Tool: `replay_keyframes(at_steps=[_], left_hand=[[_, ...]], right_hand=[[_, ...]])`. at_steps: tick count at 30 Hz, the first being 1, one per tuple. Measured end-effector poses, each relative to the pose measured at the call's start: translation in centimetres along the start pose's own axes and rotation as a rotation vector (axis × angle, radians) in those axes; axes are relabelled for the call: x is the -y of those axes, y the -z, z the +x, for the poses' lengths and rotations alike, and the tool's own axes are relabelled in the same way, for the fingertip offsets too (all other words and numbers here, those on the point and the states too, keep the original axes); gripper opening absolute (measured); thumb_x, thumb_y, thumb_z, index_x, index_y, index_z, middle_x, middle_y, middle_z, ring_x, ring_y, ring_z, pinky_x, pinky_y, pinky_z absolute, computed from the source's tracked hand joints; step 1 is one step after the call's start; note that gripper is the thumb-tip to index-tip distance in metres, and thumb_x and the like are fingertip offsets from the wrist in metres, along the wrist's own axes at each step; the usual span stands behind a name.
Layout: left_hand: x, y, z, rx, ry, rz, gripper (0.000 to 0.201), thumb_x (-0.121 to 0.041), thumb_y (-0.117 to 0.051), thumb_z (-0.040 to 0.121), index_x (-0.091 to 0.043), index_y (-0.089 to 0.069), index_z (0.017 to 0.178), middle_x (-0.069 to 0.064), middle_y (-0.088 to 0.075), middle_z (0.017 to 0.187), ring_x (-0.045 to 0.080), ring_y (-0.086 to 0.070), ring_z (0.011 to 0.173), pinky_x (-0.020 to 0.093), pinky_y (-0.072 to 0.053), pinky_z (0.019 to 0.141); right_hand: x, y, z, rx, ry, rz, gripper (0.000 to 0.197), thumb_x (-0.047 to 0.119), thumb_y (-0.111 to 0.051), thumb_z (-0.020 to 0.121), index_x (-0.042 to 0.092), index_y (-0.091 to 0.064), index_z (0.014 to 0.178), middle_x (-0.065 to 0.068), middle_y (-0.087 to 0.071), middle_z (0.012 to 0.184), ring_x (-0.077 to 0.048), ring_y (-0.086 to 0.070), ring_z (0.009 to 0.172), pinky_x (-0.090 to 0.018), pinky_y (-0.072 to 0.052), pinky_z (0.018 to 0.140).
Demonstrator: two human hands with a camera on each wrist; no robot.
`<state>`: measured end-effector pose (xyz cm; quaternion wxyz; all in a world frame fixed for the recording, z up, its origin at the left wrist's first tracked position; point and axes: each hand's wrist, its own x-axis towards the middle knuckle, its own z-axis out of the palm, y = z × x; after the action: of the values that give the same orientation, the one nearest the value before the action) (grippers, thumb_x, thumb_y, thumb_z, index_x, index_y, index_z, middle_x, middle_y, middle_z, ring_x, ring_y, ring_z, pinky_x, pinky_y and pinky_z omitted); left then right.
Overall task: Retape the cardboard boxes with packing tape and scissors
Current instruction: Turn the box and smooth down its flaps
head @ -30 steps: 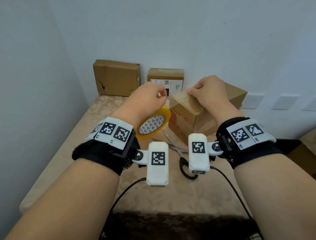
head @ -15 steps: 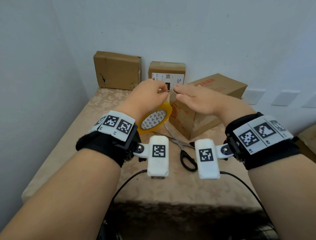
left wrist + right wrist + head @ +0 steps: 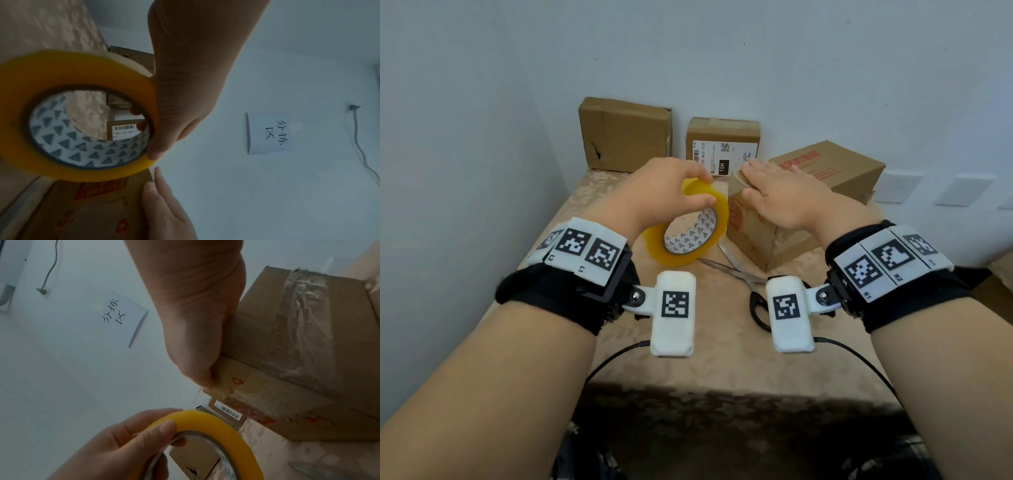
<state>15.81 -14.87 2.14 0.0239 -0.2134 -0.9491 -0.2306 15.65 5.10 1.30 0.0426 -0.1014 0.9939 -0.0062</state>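
Note:
My left hand (image 3: 697,192) grips a yellow packing tape roll (image 3: 688,226) by its rim, thumb on the outer face and fingers inside the core, held above the table just left of the box. In the left wrist view the tape roll (image 3: 82,116) fills the left side. My right hand (image 3: 767,180) lies flat, fingers straight, on the near top edge of a cardboard box (image 3: 835,171) with red print. The right wrist view shows that hand (image 3: 203,374) pressing the box (image 3: 308,353) at its edge, old clear tape on its side. Scissors (image 3: 736,270) lie on the table under my wrists.
Two more cardboard boxes stand against the back wall: a plain one (image 3: 625,135) on the left and one with a white label (image 3: 722,144) beside it. The beige patterned table (image 3: 592,205) meets a wall on the left. Wrist camera cables hang at the front edge.
My right hand let go of what it pinched at the box's corner and now lies flat on the box top. My left hand turned the roll and shifted its grip to the upper rim.

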Motion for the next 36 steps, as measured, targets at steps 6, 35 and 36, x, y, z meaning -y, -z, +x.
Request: replay_keyframes(at_steps=[6,35,36], left_hand=[[-1.2,-0.1,1.2,0.116,0.006,0.145,0.040,-0.043,-0.057,0.091,-0.026,-0.057,0.127,-0.001,-0.054,0.128,0.011,-0.045,0.098,0.025,-0.036,0.078],[0.2,-0.4,0.5,0.072,0.057,0.166,0.041,-0.039,-0.064,0.087,-0.028,-0.060,0.126,-0.002,-0.055,0.131,0.018,-0.049,0.119,0.031,-0.041,0.091],[0.1,-0.6,0.5,0.067,0.052,0.178,0.042,-0.039,-0.063,0.087,-0.028,-0.058,0.128,-0.001,-0.053,0.131,0.019,-0.050,0.119,0.032,-0.042,0.091]], right_hand=[[-0.1,0.3,-0.2,0.020,0.001,0.076,0.055,0.035,-0.021,0.105,0.020,-0.005,0.155,0.005,0.000,0.162,-0.009,0.001,0.148,-0.041,0.002,0.119],[2.1,-0.4,3.2,-0.186,-0.128,-0.001,0.038,0.039,-0.034,0.102,0.011,-0.055,0.115,-0.011,-0.057,0.116,-0.032,-0.053,0.111,-0.050,-0.041,0.099],[2.1,-0.5,3.1,-0.184,-0.130,-0.029,0.039,0.041,-0.036,0.101,0.010,-0.053,0.119,-0.012,-0.056,0.118,-0.032,-0.052,0.113,-0.050,-0.041,0.099]])
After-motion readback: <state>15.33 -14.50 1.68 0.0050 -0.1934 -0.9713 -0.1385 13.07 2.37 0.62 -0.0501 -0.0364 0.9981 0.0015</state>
